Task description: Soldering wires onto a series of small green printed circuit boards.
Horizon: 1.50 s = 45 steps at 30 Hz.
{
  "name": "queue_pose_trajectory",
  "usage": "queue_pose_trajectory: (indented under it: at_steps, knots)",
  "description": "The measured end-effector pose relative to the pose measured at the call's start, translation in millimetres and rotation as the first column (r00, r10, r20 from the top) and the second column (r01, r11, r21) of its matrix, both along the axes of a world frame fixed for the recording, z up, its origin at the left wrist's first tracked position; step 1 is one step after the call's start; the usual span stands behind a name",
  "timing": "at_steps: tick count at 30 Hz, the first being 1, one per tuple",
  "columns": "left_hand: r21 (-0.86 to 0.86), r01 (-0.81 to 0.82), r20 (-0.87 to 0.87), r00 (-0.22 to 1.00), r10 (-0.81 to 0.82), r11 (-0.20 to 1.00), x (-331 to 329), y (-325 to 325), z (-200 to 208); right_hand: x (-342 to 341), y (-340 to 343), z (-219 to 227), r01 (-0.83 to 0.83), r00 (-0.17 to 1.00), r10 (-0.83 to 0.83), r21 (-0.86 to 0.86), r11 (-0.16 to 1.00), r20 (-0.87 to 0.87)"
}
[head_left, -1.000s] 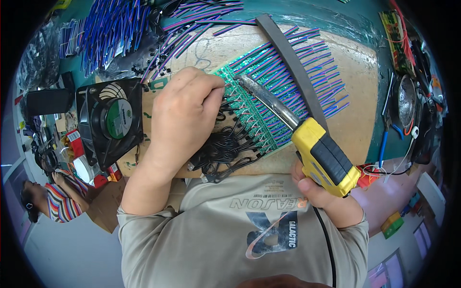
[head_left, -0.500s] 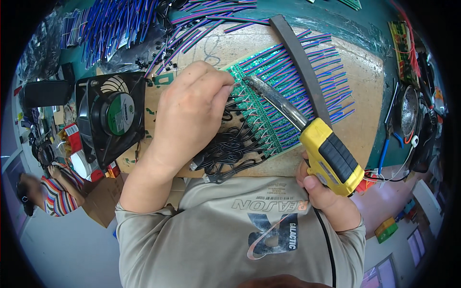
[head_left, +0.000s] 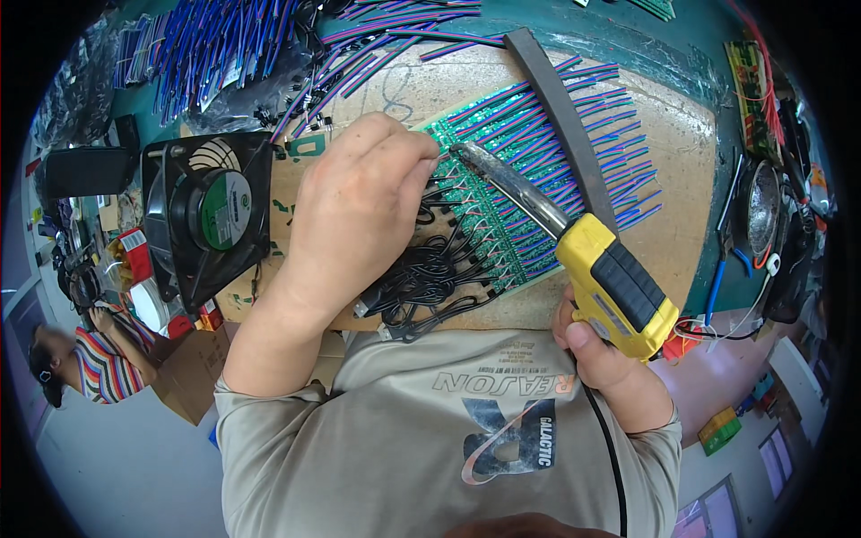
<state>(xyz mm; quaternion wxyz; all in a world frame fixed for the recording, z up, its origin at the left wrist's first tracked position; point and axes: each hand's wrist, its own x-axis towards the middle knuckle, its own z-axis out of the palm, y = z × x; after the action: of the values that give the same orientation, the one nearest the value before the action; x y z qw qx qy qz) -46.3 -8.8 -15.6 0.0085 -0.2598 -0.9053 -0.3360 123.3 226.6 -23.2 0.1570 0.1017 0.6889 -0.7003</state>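
Note:
My right hand [head_left: 596, 350] is wrapped round the handle of a yellow and black soldering gun [head_left: 619, 282]. Its metal nozzle slants up and left, with the tip at the left edge of a green circuit board panel [head_left: 489, 238]. Beside that tip, my left hand [head_left: 363, 193] is closed in a pinch; a thin wire end seems to be between the fingertips, partly hidden by them. Rows of blue, pink and black ribbon wires [head_left: 574, 134] run off the panel's right side. Black cables [head_left: 426, 278] with thin leads reach its left edge and lie bundled below my left hand.
A dark bar [head_left: 565, 125] lies across the ribbon wires on the wooden board [head_left: 682, 125]. To the left stands a black fan [head_left: 211, 215]. Heaped wires [head_left: 224, 54] lie at the far left, blue-handled pliers [head_left: 717, 282] at the right. Another person [head_left: 103, 359] is at far left.
The soldering gun's body has shifted slightly up and left, its tip staying near the same spot on the panel. My left hand is almost still.

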Motion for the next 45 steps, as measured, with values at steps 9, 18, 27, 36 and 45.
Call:
queue_pose_trajectory:
  at_steps: [9, 18, 27, 36, 45]
  knots:
    - [-0.012, -0.002, -0.006, 1.0, 0.002, 1.0, 0.5, -0.4, -0.3, 1.2, 2.0, -0.2, 0.012, 0.999, -0.01, -0.02, 1.0, 0.052]
    - [0.005, 0.008, -0.003, 1.0, -0.008, 1.0, -0.4, 0.0, 0.0, 5.1, 3.0, 3.9, 0.042, 0.998, -0.037, -0.095, 0.995, 0.053]
    - [-0.044, 0.119, 0.019, 0.993, -0.118, 0.992, -10.2, -2.9, 4.0, 11.9, 6.9, 1.4, -0.003, 0.997, 0.008, -0.059, 0.998, 0.077]
    - [-0.106, 0.133, 0.017, 0.991, -0.132, 0.985, -8.8, -2.0, 5.9, 6.8, 3.7, 0.3, -0.018, 1.0, 0.018, -0.001, 1.0, 0.018]
    - [-0.114, 0.126, 0.016, 0.992, -0.125, 0.985, -6.9, 0.2, 7.3, 0.9, 5.2, 1.1, -0.065, 0.997, 0.067, 0.063, 0.996, -0.026]
